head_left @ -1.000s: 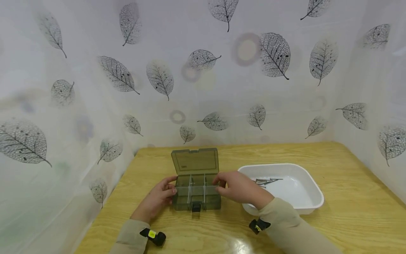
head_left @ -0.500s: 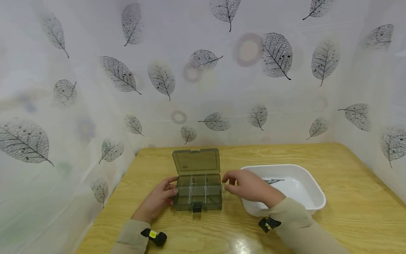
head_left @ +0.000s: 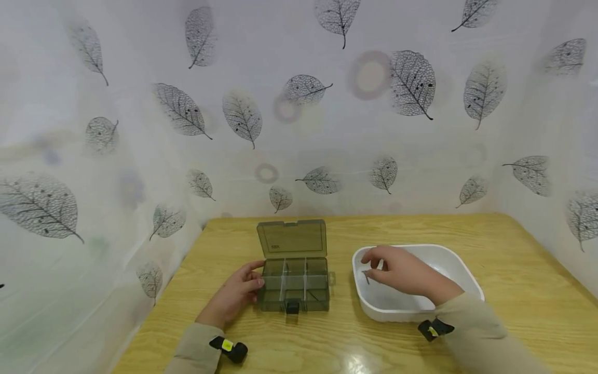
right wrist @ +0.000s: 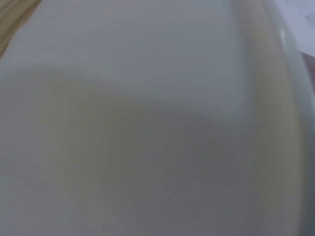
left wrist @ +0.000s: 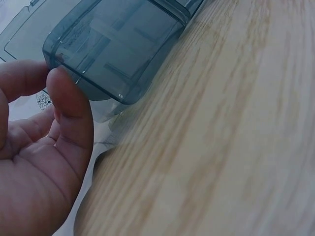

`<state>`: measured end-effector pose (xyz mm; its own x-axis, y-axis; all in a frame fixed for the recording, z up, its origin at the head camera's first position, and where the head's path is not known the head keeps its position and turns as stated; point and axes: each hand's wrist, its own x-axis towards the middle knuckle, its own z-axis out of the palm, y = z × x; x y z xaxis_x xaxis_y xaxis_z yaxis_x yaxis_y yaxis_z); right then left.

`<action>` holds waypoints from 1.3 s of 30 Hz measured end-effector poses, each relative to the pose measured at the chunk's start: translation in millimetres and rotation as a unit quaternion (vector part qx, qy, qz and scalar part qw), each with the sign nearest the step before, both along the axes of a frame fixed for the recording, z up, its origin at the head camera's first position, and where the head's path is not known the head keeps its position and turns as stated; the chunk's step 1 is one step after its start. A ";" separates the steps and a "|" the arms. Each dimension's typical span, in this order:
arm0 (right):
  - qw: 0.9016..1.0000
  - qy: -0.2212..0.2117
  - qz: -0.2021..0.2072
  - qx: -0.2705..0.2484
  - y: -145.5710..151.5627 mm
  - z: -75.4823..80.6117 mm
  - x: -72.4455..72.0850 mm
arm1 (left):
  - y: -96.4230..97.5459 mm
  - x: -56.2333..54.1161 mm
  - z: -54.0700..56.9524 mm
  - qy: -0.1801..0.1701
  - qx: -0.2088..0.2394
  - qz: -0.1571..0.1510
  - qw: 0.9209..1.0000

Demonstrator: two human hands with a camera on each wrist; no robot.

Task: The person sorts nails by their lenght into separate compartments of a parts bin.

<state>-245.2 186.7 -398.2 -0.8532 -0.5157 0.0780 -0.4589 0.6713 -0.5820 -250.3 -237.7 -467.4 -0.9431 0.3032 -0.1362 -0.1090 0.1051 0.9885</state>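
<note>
A smoky, see-through compartment box (head_left: 294, 283) stands on the table with its lid (head_left: 293, 239) raised at the back. My left hand (head_left: 233, 292) holds the box by its left side, thumb and forefinger at the corner (left wrist: 58, 63) in the left wrist view. Thin dark pieces like nails or screws lie in some compartments, one in the front right. My right hand (head_left: 404, 270) is over the white tray (head_left: 374, 315), forefinger and thumb apart. A small headed metal piece, like a nail (head_left: 366, 278), shows right by the thumb tip. The hand hides the tray's middle.
A black latch (head_left: 292, 307) is on the box's front, and a clear tab (head_left: 332, 279) sticks out on its right. Bare wooden table (head_left: 322, 343) lies in front. A leaf-printed curtain (head_left: 308, 130) encloses the back and sides.
My right hand has moved right, from over the box's right compartments to over the white tray, uncovering the box's right side. My left hand has stayed at the box.
</note>
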 end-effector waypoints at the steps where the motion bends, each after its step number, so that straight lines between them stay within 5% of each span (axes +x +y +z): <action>1: 1.000 -0.001 -0.001 0.002 5.7 0.0 0.1 | 0.3 -0.1 0.0 0.000 0.000 -0.001 1.000; 16: 0.997 0.031 -0.016 0.066 74.6 -14.3 -8.1 | 1.3 0.8 2.4 0.001 -0.001 -0.010 1.000; 39: 0.992 0.065 -0.030 0.100 92.8 -46.7 -16.2 | -0.8 0.5 -1.3 0.000 -0.007 -0.006 1.000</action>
<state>-261.4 279.6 -445.0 -0.8720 -0.4810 0.0908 -0.4777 0.7957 -0.3723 -249.8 -238.5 -468.7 -0.9393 0.3128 -0.1412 -0.1084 0.1198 0.9869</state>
